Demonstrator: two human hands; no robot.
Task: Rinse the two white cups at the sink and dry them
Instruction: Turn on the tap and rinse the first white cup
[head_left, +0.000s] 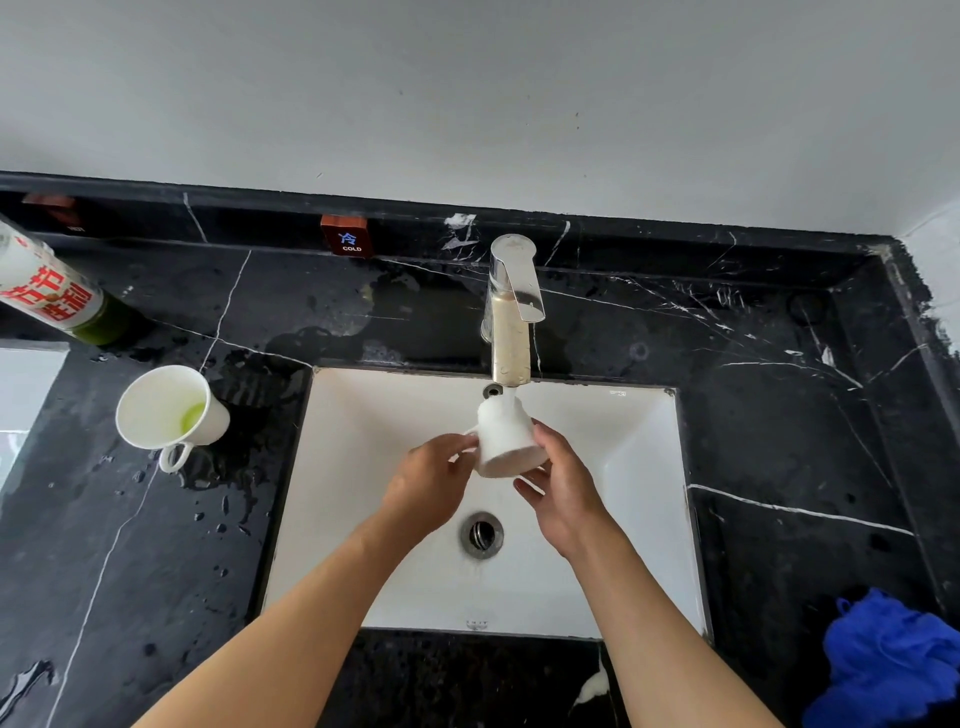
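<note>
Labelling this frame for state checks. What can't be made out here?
Head view only:
- Inside of the held cup: it faces away, with both hands around it.
- Bottle: top cut off by the left edge.
- Blue cloth: cut off by the right and bottom edges.
- Second sign on the backsplash: too dark and blurred to read.
- Other cup: green residue inside, kind unclear.
</note>
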